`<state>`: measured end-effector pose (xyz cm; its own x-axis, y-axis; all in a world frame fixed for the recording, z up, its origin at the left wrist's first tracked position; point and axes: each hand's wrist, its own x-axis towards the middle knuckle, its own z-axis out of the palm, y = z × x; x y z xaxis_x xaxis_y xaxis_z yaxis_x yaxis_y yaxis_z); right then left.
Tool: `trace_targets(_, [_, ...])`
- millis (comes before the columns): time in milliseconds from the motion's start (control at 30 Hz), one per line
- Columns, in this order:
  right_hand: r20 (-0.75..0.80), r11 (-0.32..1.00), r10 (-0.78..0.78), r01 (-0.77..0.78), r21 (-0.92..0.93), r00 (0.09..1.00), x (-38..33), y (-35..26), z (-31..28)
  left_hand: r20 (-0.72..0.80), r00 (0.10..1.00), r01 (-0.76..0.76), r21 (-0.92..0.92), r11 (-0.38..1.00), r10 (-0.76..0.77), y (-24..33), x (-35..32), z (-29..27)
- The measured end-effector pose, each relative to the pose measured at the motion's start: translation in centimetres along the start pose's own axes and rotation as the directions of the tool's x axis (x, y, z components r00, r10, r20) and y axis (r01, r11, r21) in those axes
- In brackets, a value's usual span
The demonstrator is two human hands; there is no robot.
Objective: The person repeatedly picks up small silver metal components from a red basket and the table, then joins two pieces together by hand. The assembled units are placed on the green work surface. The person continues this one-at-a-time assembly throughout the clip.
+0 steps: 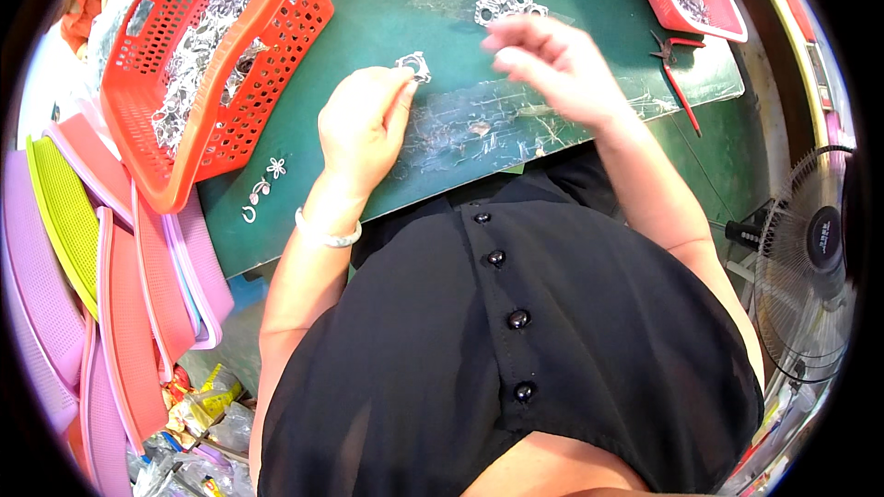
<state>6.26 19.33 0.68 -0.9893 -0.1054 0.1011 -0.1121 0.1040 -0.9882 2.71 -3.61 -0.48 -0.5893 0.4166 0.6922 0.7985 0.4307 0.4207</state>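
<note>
Between the thumb and forefinger of my left hand (366,120) is a small silvery metal piece with openings in it (416,65), pinched just above the green table. My right hand (552,64) hovers to the right of it, fingers apart and slightly curled, with nothing visible in them. Just beyond the right fingertips lies a small pile of similar silvery pieces (502,2). To the left, a red perforated basket (267,83) holds a heap of such metal pieces (198,55). Several loose bits, one a flower shape (276,167), rest on the table beside the basket.
The green table (442,175) has a worn front edge with tape. Red-handled pliers (680,83) lie at its right, below a pink tray (727,23) of metal pieces. A fan (810,267) stands right. Stacked coloured baskets (129,313) and plastic bags (198,442) fill the left.
</note>
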Motion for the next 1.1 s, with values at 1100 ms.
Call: trace_targets(1100, [0.120, 0.941, -0.143, 0.098, 0.323, 0.982, -1.4, 0.3, 3.9, 0.383, 0.784, 0.613, -0.599, 0.515, -0.488, 3.4, -1.4, 0.6])
